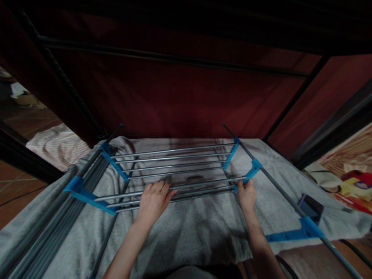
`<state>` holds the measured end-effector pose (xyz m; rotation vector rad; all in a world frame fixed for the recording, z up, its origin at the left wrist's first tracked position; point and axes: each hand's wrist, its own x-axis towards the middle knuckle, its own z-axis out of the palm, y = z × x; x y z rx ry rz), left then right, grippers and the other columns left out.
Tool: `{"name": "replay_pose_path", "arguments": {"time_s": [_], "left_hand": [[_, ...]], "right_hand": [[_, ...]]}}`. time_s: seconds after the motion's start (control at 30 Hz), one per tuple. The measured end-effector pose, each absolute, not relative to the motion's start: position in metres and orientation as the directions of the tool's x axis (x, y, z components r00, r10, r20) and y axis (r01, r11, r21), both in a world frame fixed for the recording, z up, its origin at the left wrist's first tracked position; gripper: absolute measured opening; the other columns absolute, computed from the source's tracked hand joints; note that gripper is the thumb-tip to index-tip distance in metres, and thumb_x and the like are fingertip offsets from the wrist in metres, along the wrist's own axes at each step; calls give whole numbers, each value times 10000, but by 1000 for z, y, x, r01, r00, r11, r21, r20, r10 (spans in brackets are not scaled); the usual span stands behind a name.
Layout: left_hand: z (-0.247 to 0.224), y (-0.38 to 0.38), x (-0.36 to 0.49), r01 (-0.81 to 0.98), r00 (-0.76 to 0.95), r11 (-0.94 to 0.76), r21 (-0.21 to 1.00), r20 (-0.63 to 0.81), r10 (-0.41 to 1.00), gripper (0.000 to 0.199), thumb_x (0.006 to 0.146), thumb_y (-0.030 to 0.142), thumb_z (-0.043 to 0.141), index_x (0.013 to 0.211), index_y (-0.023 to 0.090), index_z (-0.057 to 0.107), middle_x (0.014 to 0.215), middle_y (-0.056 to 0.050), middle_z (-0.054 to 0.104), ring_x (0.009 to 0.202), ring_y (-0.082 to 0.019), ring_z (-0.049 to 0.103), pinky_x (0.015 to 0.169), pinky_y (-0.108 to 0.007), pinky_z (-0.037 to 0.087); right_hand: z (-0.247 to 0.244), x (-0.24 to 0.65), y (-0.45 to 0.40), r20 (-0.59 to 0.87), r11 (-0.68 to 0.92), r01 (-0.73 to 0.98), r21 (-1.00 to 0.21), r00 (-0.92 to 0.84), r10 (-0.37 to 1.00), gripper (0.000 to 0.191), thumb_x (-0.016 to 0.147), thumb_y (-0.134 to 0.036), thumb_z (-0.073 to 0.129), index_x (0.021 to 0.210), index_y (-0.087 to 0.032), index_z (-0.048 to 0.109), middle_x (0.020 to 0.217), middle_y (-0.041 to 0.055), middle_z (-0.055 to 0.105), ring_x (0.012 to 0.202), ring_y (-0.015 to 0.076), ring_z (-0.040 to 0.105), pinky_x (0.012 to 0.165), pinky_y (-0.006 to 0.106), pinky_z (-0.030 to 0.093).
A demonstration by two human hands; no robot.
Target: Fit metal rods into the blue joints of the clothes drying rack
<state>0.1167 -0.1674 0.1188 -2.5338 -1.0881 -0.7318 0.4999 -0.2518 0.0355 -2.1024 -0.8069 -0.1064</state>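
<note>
A partly assembled rack of grey metal rods and blue plastic brackets lies on a grey blanket (192, 228) before me. My left hand (155, 199) is closed over the near set of metal rods (122, 195), left of their middle. At the right end of that set, my right hand (246, 193) pinches a rod by the blue bracket (255, 167); its fingertips are partly hidden. The left ends of these rods sit in another blue bracket (90, 197). Farther back, a second set of rods (174, 157) spans two blue brackets.
Several long grey tubes (69, 217) lie along the left. A long side tube (279, 188) on the right carries another blue bracket (305, 229). Beside it rests a dark phone-like object (310, 208). A red-and-yellow package (357, 190) lies far right; dark red panels (186, 97) stand behind.
</note>
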Motion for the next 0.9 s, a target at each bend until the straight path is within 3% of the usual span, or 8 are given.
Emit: {"name": "replay_pose_path", "arguments": {"time_s": [0.27,0.37,0.5,0.6,0.77,0.9], "left_hand": [[119,-167,117,700,593,-713,-38,588,551,242,1013,368,544,1060,184,695,924,-67,702,860,-231,650,778,-375,427],[120,-170,117,692,568,-721,-35,643,513,207,996,323,580,1110,184,684,1030,-92,707,958,-240,657,864,-394,453],[114,-185,120,647,532,-761,-47,743,406,197,965,204,617,1156,195,665,1103,-96,707,1088,-242,648,993,-421,450],[103,-199,125,559,581,-828,-39,731,358,212,964,148,591,1156,200,665,1090,-76,721,1104,-214,654,1017,-384,460],[82,-207,130,580,622,-814,11,640,452,253,1002,191,529,1220,192,658,1155,-85,725,1133,-215,652,1048,-383,456],[70,-197,126,650,608,-759,37,573,549,300,1029,270,485,1270,196,648,1185,-97,723,1109,-234,659,1028,-406,464]], "right_hand": [[34,502,-253,336,-394,577,-715,779,529,428,883,-577,381,1007,-204,550,762,70,618,682,253,567,665,361,371],[31,502,-254,327,-386,572,-724,777,539,457,888,-595,376,1027,-199,557,780,74,628,696,257,578,669,363,384],[22,502,-259,299,-308,550,-777,752,588,510,893,-630,392,1075,-191,577,870,107,671,808,276,615,740,383,442],[13,504,-265,288,-243,528,-814,729,621,533,908,-633,387,1123,-189,590,984,140,697,942,294,631,832,409,474],[1,508,-273,259,-193,493,-849,705,660,572,917,-605,392,1272,-193,570,1222,171,680,1143,301,615,964,452,479],[-2,509,-274,286,-160,513,-843,680,676,535,902,-554,428,1283,-209,577,1253,149,688,1163,284,632,981,463,497]]}}
